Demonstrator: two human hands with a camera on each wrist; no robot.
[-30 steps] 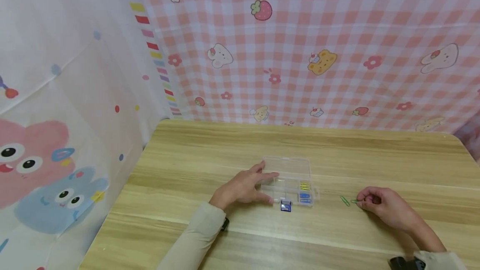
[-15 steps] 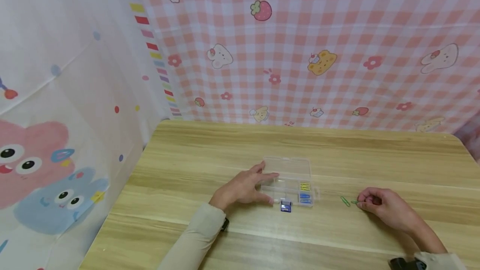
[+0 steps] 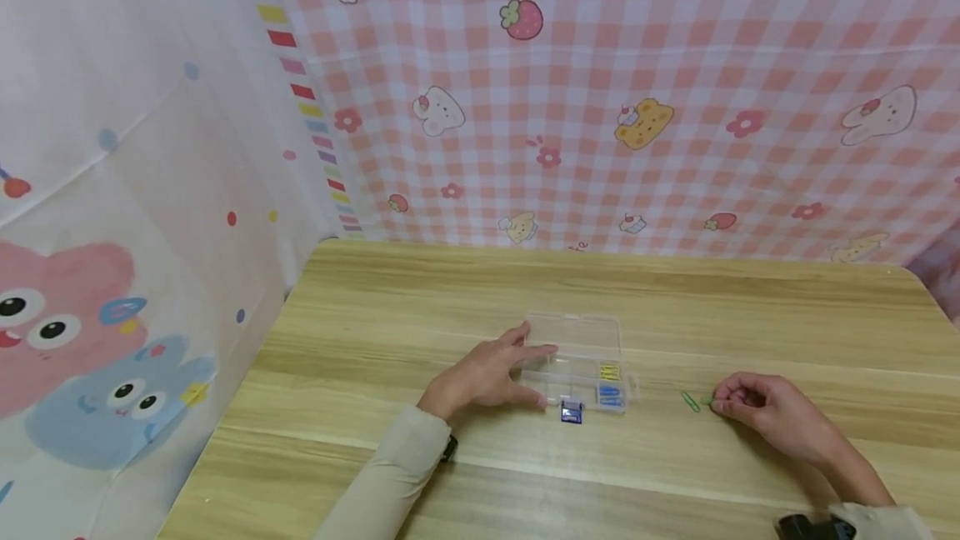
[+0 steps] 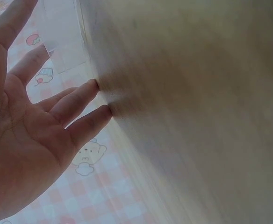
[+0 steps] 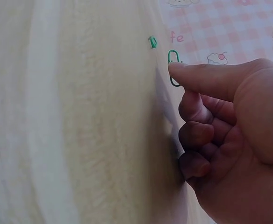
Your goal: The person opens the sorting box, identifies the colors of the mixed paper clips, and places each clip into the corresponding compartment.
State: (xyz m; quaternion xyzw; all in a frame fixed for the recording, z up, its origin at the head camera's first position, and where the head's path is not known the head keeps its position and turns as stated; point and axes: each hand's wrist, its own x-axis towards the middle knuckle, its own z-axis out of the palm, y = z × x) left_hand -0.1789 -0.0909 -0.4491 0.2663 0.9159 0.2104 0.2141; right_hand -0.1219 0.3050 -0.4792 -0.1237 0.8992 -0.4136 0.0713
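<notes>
My right hand (image 3: 768, 411) pinches a green paperclip (image 5: 173, 51) between thumb and index finger, just over the table. The other fingers are curled in toward the palm. A second green paperclip (image 3: 691, 402) lies on the wood just to the left of it. My left hand (image 3: 487, 373) spreads its fingers at the left side of a clear plastic compartment box (image 3: 573, 333), index finger across it and thumb at its near edge. The box's lid is folded back. Yellow paperclips (image 3: 609, 372) and blue paperclips (image 3: 610, 395) fill two compartments on its right.
A blue label (image 3: 572, 412) shows at the box's front edge. Beneath everything is a wooden table (image 3: 360, 315), its back edge against a pink checked cloth (image 3: 480, 65). A white cloth with cartoon figures (image 3: 172, 215) hangs on the left.
My right hand has shifted very slightly left with the green paperclip, and less of the clip shows beyond the fingertips. The left hand and box stay as they were.
</notes>
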